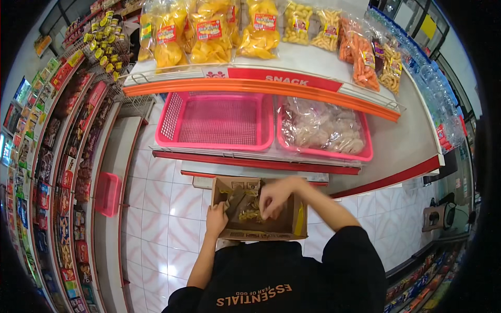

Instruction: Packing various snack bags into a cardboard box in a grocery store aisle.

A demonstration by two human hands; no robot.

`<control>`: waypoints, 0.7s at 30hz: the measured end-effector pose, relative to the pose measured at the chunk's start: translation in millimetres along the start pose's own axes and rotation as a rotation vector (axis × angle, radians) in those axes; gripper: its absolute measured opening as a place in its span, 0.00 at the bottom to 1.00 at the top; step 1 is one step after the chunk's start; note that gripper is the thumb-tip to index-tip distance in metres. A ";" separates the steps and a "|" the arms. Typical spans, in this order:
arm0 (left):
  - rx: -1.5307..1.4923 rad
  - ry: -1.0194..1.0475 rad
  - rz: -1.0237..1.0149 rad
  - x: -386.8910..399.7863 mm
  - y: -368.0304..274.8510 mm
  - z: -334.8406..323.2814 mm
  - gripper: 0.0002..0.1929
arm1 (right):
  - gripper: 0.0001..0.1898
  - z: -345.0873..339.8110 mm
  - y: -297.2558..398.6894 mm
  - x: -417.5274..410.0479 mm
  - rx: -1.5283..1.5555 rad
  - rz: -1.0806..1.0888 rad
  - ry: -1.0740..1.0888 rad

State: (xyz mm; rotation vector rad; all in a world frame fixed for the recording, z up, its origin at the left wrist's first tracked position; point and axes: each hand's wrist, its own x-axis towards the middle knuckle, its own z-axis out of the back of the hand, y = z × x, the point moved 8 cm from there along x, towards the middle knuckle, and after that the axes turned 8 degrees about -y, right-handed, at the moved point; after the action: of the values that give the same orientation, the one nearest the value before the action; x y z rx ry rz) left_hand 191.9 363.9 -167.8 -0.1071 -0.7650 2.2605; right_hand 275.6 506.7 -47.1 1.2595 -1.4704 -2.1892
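Note:
An open cardboard box (287, 231) is right in front of my body, with a few clear snack packets (249, 216) inside it. My left hand (217, 219) grips the box at its left wall, the fingers curled over the rim beside a raised brown flap (236, 198). Reaching in from the right, my right hand (277, 195) is over the packets with its fingers bent down. It is blurred, and whether it holds a packet does not show.
Beyond the box, a shelf carries an empty pink basket (215, 145) and a pink basket (366, 150) of clear bags. Above them, an orange shelf edge (250, 84) juts out under bagged chips (207, 35). Stocked shelves (70, 164) line the left, with a small pink basket (107, 194).

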 end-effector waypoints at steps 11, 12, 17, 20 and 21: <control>-0.229 0.016 0.045 -2.7 -9.5 -0.5 0.17 | 0.37 -104.7 -398.4 157.3 -0.352 -0.733 -0.394; -0.234 0.007 0.077 -8.2 0.0 4.7 0.18 | 0.42 -103.4 -373.2 161.2 -0.141 -0.787 -0.491; -0.283 0.005 0.038 -8.9 -4.3 5.0 0.18 | 0.49 -107.3 -371.0 155.6 0.030 -1.023 -0.710; -0.306 -0.003 0.033 -7.8 -2.7 4.4 0.18 | 0.46 -94.5 -373.3 152.3 -0.341 -1.075 -0.934; -0.359 0.029 0.025 -4.1 -11.2 -2.7 0.19 | 0.41 -103.7 -406.5 140.0 -0.272 -1.108 -1.033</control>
State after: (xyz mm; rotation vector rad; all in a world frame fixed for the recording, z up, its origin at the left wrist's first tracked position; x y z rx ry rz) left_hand 202.6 368.6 -164.4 -0.3199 -1.1525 2.1177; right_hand 375.8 549.8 -475.7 0.9256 -0.4891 -3.9972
